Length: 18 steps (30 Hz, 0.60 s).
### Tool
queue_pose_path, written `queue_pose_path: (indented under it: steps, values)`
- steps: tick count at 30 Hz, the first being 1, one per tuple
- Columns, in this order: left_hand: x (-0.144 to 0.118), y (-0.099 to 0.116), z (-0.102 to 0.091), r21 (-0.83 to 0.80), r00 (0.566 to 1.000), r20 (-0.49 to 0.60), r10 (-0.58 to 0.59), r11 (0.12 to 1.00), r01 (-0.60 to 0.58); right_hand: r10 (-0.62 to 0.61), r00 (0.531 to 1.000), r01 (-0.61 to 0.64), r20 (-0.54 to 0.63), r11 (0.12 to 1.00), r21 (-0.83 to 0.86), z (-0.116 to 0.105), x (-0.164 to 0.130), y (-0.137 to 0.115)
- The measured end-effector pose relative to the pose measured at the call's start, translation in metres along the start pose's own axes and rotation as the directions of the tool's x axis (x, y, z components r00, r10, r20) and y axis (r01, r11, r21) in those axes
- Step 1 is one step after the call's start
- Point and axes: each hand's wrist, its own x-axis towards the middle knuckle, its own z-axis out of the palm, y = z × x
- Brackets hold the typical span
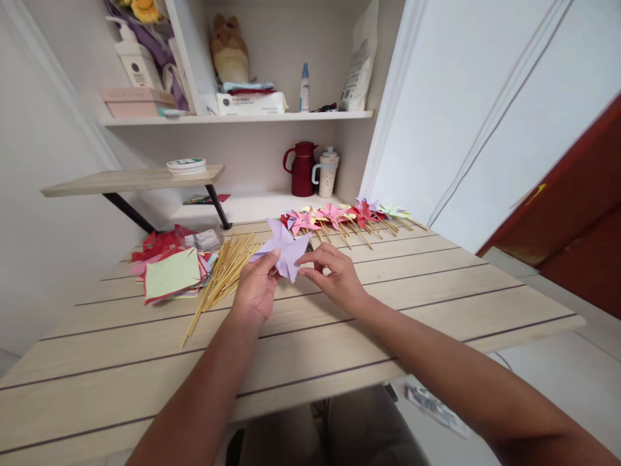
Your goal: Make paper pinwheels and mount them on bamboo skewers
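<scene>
A lilac paper pinwheel (287,249) is held up over the middle of the table. My left hand (258,286) grips it from the left, thumb pressed on its front near the centre. My right hand (338,277) is closed in a pinch at its right blade, with thumb and index fingertips at the paper's edge. Just left of my left hand lies a loose pile of thin wooden sticks (223,272). A stack of coloured paper squares (172,273), pale green on top, sits further left. No stick shows on the held pinwheel.
Several pinwheels on sticks (334,219) lie in a row along the table's back edge. Behind them stand a red jug (303,169) and a speckled cup (328,173). A small raised wooden shelf (140,180) is at back left, with red paper (167,243) near its legs.
</scene>
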Motion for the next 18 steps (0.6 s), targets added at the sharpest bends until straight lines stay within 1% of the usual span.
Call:
queue_pose_path:
  steps: [6,13,18]
  values:
    - [-0.001,-0.002,0.000,0.019,1.000,0.010,0.008,1.000,-0.008,0.072,0.997,-0.073,0.026,0.996,0.048,0.000,0.000,-0.007]
    - [-0.003,-0.008,0.001,0.071,0.996,0.080,0.042,0.996,-0.047,0.136,0.990,-0.134,-0.026,0.989,0.056,0.001,0.004,-0.008]
    - [-0.005,-0.012,0.003,0.143,0.995,0.070,0.069,0.987,-0.079,0.168,0.982,-0.166,-0.080,0.985,0.036,-0.001,0.007,-0.008]
